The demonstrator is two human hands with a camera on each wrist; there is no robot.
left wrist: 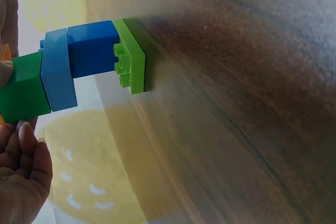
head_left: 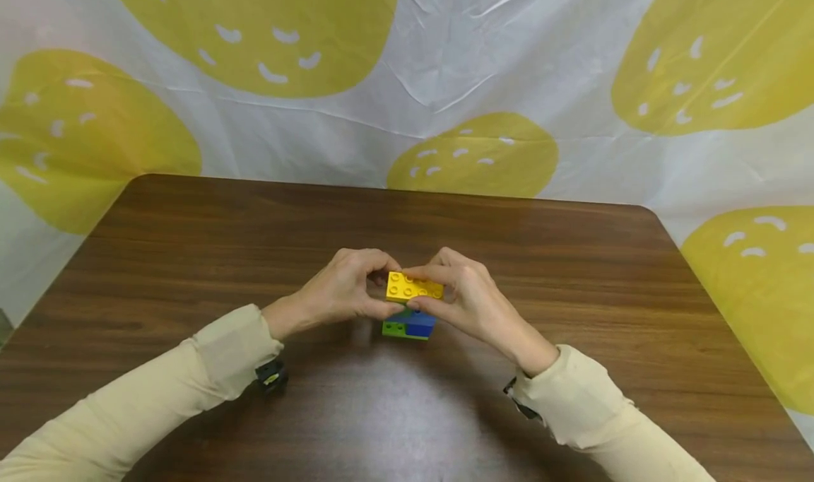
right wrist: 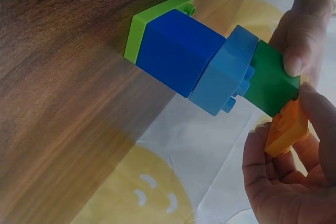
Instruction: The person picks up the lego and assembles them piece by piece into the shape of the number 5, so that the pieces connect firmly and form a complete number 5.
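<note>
Both hands, left hand [head_left: 346, 284] and right hand [head_left: 467, 295], pinch a yellow brick [head_left: 414, 286] atop a block stack [head_left: 408, 324] standing on the brown table [head_left: 191, 256], mid-table.

Words: none can be read in any view.
Numbers: none.
Brands: none show on the yellow brick [head_left: 414, 287] on top of the stack, or on the green, blue and light green bricks under it.
Cloth [head_left: 445, 65] at the far side: only yellow blobs with white marks, no letters.
Table [head_left: 572, 256]: plain brown wood, no signs.
</note>
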